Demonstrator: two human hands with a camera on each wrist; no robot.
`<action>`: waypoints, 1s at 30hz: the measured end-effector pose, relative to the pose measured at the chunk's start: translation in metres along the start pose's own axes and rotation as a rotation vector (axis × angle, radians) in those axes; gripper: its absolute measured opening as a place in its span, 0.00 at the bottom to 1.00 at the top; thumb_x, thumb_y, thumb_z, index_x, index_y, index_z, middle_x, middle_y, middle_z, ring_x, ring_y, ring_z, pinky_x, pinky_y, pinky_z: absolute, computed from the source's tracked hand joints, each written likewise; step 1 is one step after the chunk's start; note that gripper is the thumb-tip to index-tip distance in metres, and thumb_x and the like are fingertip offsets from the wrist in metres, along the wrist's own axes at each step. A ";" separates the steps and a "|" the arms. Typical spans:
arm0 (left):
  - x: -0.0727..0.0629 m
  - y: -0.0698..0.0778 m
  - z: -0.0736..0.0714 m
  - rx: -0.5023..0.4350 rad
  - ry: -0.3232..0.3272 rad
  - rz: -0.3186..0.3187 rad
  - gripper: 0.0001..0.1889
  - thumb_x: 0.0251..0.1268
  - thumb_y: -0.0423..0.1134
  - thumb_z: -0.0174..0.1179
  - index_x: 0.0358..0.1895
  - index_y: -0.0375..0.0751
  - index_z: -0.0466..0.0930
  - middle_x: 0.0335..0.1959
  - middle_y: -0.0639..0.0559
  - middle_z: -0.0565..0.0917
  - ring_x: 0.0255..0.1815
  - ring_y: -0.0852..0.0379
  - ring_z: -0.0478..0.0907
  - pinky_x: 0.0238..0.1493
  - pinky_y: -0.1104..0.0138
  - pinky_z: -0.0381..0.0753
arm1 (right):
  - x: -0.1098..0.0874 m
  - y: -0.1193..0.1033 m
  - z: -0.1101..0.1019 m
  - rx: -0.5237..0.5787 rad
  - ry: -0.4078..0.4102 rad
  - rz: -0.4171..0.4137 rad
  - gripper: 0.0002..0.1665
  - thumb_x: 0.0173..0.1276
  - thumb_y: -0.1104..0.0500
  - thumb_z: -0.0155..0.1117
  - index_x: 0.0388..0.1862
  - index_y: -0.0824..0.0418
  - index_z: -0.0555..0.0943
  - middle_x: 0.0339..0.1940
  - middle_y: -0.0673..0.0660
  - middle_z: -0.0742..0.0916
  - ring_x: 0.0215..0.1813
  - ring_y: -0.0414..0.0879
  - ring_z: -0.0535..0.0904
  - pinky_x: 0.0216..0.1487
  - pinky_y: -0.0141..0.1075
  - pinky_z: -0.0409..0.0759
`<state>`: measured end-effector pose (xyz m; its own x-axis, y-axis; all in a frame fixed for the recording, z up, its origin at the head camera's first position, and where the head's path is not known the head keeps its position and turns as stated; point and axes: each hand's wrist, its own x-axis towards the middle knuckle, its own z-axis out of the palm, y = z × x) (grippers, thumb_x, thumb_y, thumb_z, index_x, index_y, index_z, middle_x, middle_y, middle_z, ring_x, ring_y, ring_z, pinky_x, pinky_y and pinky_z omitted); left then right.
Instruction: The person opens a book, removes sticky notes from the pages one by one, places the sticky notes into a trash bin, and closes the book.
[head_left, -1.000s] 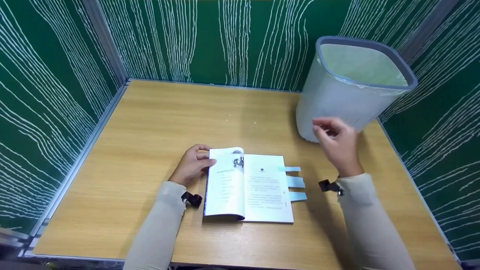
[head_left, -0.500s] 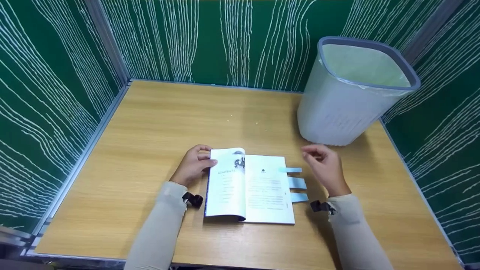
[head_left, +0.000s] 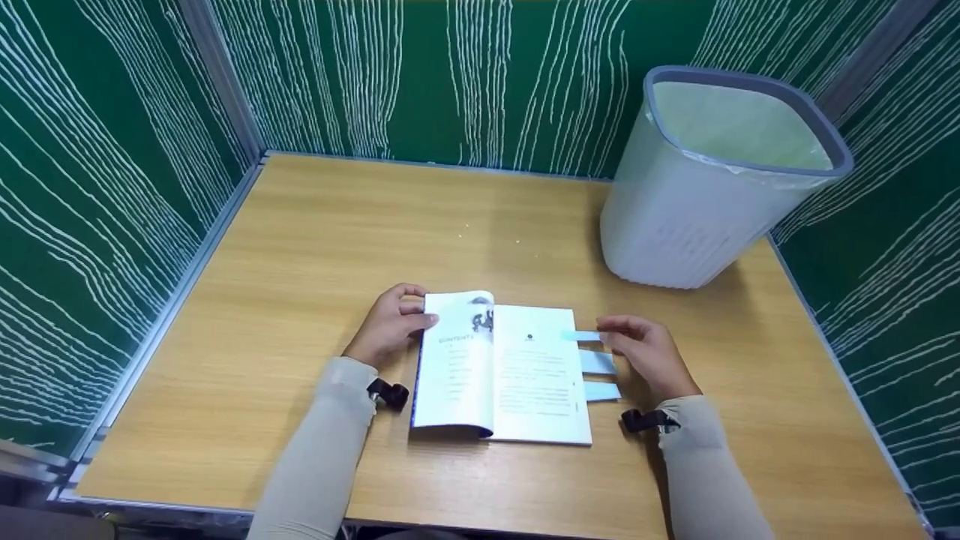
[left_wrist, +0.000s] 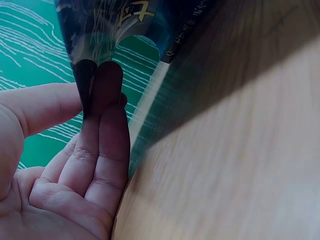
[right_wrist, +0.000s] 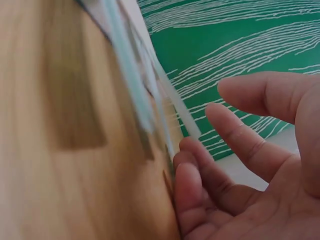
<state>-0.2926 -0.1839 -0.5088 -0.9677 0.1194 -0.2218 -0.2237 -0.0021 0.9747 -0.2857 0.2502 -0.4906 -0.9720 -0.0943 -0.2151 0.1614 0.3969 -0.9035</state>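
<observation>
An open book (head_left: 534,382) lies on the wooden table in the head view. My left hand (head_left: 388,324) pinches its left side, thumb on the page marked CONTENTS and fingers behind. The left wrist view shows the dark cover (left_wrist: 137,20) bent upward over those fingers. Three light-blue sticky tabs (head_left: 598,363) stick out from the book's right edge. Beside the top one is my right hand (head_left: 651,356), fingertips right at the tab's outer end. In the right wrist view its thumb and index finger (right_wrist: 242,132) stand apart, nothing between them, near the tabs (right_wrist: 132,75).
At the back right of the table (head_left: 337,217) stands a whitish waste bin (head_left: 675,217) with a grey rim and a liner inside. Several tiny white specks lie behind the book. Green walls with white streaks enclose the table's back and sides.
My right hand has moved from in front of the bin down and left to the top sticky tab, its fingers parting. The left hand keeps its hold on the book.
</observation>
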 end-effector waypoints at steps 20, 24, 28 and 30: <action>-0.001 0.001 0.002 0.073 0.017 0.032 0.24 0.66 0.32 0.69 0.62 0.44 0.72 0.47 0.45 0.90 0.42 0.49 0.87 0.39 0.63 0.81 | 0.004 0.011 0.002 -0.039 -0.002 -0.096 0.17 0.70 0.62 0.71 0.57 0.57 0.86 0.57 0.58 0.87 0.58 0.49 0.79 0.55 0.32 0.79; -0.001 0.002 0.002 0.088 0.021 0.029 0.23 0.67 0.32 0.69 0.62 0.44 0.72 0.47 0.46 0.90 0.43 0.48 0.88 0.39 0.63 0.81 | 0.006 0.013 0.001 -0.046 0.003 -0.084 0.15 0.70 0.61 0.71 0.55 0.55 0.87 0.55 0.56 0.89 0.59 0.48 0.80 0.58 0.33 0.78; -0.001 0.002 0.003 0.099 0.019 0.025 0.23 0.68 0.33 0.69 0.62 0.46 0.72 0.47 0.47 0.90 0.44 0.48 0.88 0.40 0.63 0.82 | 0.006 0.013 0.000 -0.062 0.001 -0.074 0.14 0.70 0.56 0.72 0.53 0.53 0.88 0.53 0.54 0.90 0.58 0.49 0.81 0.59 0.35 0.77; -0.001 0.002 0.003 0.101 0.017 0.022 0.23 0.68 0.33 0.69 0.62 0.46 0.72 0.47 0.47 0.90 0.44 0.48 0.88 0.41 0.62 0.82 | 0.005 0.012 -0.002 -0.076 -0.001 -0.067 0.14 0.70 0.53 0.73 0.53 0.53 0.89 0.53 0.54 0.90 0.58 0.49 0.81 0.58 0.35 0.78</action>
<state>-0.2920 -0.1807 -0.5067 -0.9743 0.1039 -0.1999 -0.1902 0.0959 0.9770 -0.2893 0.2560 -0.5014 -0.9800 -0.1236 -0.1558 0.0829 0.4583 -0.8849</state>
